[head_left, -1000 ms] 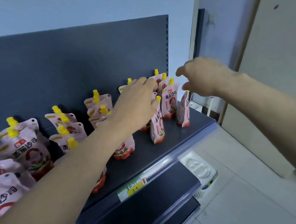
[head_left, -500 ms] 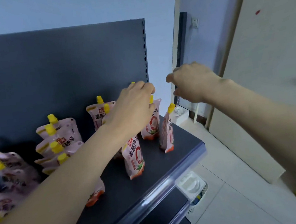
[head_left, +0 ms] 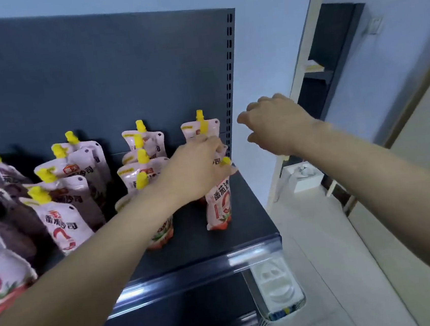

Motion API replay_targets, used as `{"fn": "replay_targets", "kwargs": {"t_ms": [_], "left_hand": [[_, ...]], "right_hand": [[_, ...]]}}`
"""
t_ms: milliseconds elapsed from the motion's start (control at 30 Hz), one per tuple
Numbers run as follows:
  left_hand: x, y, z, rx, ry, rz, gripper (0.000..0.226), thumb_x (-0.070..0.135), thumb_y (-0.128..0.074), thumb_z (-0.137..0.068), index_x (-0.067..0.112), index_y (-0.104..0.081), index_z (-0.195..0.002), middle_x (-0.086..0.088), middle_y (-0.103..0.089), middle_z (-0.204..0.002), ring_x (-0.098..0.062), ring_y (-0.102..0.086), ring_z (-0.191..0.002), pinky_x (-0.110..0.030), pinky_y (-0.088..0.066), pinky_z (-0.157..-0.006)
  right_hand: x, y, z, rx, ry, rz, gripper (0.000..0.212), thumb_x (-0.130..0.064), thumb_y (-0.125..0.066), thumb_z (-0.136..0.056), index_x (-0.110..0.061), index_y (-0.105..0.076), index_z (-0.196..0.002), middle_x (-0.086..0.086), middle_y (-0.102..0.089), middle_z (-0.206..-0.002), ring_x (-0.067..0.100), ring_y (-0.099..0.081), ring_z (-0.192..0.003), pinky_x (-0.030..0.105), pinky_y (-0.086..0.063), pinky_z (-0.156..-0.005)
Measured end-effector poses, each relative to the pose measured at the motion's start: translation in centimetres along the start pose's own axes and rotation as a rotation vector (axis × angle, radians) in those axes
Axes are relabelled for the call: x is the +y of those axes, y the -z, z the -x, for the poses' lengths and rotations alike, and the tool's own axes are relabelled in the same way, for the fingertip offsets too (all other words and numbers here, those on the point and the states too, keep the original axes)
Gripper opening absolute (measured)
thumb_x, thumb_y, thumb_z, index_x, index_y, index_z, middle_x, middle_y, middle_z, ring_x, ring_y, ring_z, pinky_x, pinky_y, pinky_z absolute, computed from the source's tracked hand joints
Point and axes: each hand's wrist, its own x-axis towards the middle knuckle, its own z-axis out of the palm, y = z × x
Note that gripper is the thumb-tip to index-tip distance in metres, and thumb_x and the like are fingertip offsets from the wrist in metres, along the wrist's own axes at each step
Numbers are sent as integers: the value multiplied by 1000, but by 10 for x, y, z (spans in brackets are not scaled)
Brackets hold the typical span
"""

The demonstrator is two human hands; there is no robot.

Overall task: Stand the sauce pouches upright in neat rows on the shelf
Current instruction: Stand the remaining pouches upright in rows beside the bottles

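Note:
Pink sauce pouches with yellow caps stand in several rows on the dark shelf (head_left: 204, 246). My left hand (head_left: 196, 170) reaches over the right-hand row and is closed around the top of the front pouch (head_left: 220, 207), which stands upright near the shelf's right end. Behind it another pouch (head_left: 201, 128) of the same row stands against the back panel. My right hand (head_left: 273, 124) hovers in the air just right of the shelf's edge, fingers loosely curled, holding nothing. My left forearm hides part of the second row's front pouch (head_left: 162, 232).
The shelf's dark back panel (head_left: 94, 82) rises behind the pouches. A clear price rail (head_left: 245, 259) runs along the front edge. A white plastic basket (head_left: 277, 289) hangs below at the right. A doorway (head_left: 331, 71) and tiled floor (head_left: 352, 268) lie to the right.
My view has swung left, bringing more rows into sight. My right hand has let go of the rightmost pouch top and drawn away to the right. My left hand stays on the right-hand row.

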Motion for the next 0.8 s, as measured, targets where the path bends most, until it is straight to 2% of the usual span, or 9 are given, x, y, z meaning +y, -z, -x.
{"fn": "replay_targets", "kwargs": {"t_ms": [100,200,367,433,533,600,667,733,800], "left_hand": [[2,-11,5,-88,94,-2,35,34,-66,-78,19,-54,-108,1,-51,-89,-20,-50,-79,-28,-37,-59],[-2,-21,8,-169,184,-57,15,22,-64,-80,14,-52,-78,3,-46,-66,-22,-50,-69,-27,-31,-49],[-16,-29,10,-208,262,73,23,14,-58,-86,13,-52,-63,-3,-58,-69,-22,-54,-69,-35,-46,-65],[-21,-29,8,-191,269,95,38,10,-58,-86,15,-42,-51,-2,-47,-57,-21,-48,-62,-34,-42,-61],[-27,-28,4,-216,260,122,45,8,-60,-85,20,-39,-47,2,-41,-53,-16,-44,-56,-25,-35,-55],[-29,-28,2,-245,252,128,44,11,-61,-85,21,-42,-46,3,-42,-52,-12,-43,-53,-24,-34,-54],[-30,-29,0,-264,231,139,36,16,-63,-84,17,-52,-51,6,-46,-53,-10,-45,-53,-24,-37,-56],[-31,-29,-3,-263,222,192,15,21,-66,-83,12,-70,-71,15,-55,-64,-5,-53,-61,-24,-44,-61],[-31,-30,-4,-253,228,240,16,23,-68,-81,9,-74,-87,17,-60,-77,-1,-55,-67,-20,-44,-64]], "right_hand": [[-3,-13,-4,-5,67,-46,27,-15,-52,-91,-14,-58,-117,7,-62,-107,29,-58,-101,33,-34,-75],[-10,-24,-8,-27,131,-61,23,-13,-53,-91,-13,-57,-113,9,-62,-107,30,-58,-102,34,-38,-78],[-11,-31,-18,-25,186,-91,17,-12,-55,-88,-13,-57,-106,10,-63,-102,31,-59,-98,34,-38,-73],[-13,-33,-24,-42,189,-94,16,-12,-54,-89,-13,-56,-104,11,-63,-101,31,-60,-96,35,-42,-74],[-15,-38,-35,-89,175,-124,15,-13,-53,-91,-12,-56,-105,12,-64,-102,31,-61,-95,36,-45,-73],[-16,-43,-43,-124,161,-155,22,-15,-51,-92,-13,-57,-113,12,-64,-105,31,-61,-97,34,-44,-70],[-18,-48,-50,-162,145,-227,30,-17,-51,-93,-14,-55,-123,13,-64,-109,31,-61,-101,32,-44,-71],[-21,-54,-56,-195,143,-320,35,-19,-51,-93,-13,-54,-127,14,-64,-112,31,-60,-103,33,-46,-76],[-23,-61,-59,-215,151,-395,39,-21,-54,-92,-12,-52,-130,15,-63,-113,32,-59,-102,34,-46,-77]]}}
